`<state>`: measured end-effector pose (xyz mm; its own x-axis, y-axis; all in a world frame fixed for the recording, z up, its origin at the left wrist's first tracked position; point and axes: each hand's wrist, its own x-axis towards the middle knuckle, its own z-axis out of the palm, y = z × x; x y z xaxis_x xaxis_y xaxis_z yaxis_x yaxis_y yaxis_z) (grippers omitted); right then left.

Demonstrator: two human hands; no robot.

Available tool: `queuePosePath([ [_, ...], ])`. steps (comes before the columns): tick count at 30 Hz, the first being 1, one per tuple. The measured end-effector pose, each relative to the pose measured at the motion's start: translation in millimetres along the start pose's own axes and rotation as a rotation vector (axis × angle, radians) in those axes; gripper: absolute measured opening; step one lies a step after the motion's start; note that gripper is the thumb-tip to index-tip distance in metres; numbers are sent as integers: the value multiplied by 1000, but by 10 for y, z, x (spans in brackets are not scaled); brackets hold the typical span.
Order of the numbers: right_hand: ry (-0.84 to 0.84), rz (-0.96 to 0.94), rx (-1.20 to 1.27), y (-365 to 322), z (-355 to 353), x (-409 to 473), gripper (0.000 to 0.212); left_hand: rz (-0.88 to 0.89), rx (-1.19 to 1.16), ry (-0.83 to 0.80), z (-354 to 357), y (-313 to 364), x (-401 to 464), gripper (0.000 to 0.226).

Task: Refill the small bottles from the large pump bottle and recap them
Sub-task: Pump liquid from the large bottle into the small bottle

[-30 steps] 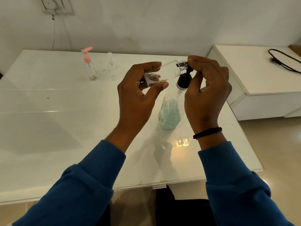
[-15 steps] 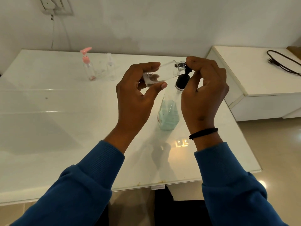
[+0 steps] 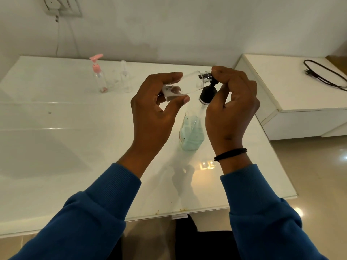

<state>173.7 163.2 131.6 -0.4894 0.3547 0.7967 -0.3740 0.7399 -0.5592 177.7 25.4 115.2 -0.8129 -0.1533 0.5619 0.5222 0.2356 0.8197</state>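
My left hand pinches a small clear bottle near its base and holds it tilted almost level, its uncapped threaded neck pointing right. The neck sits at the nozzle of the large pump bottle, which stands on the table with pale green liquid in its lower part. My right hand curls over the black pump head, fingertips on top of it. The nozzle tip is hidden by my fingers.
A small bottle with a pink pump and another small clear bottle stand at the back of the white glossy table. A lower white cabinet with a black cable is on the right.
Both hands and the small bottle have drifted slightly left; the grips are unchanged.
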Motion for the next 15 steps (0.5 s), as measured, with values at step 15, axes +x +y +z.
queuePosePath([
  [15, -3, -33, 16, 40, -14, 13, 34, 13, 13, -7, 5, 1, -25, 38],
])
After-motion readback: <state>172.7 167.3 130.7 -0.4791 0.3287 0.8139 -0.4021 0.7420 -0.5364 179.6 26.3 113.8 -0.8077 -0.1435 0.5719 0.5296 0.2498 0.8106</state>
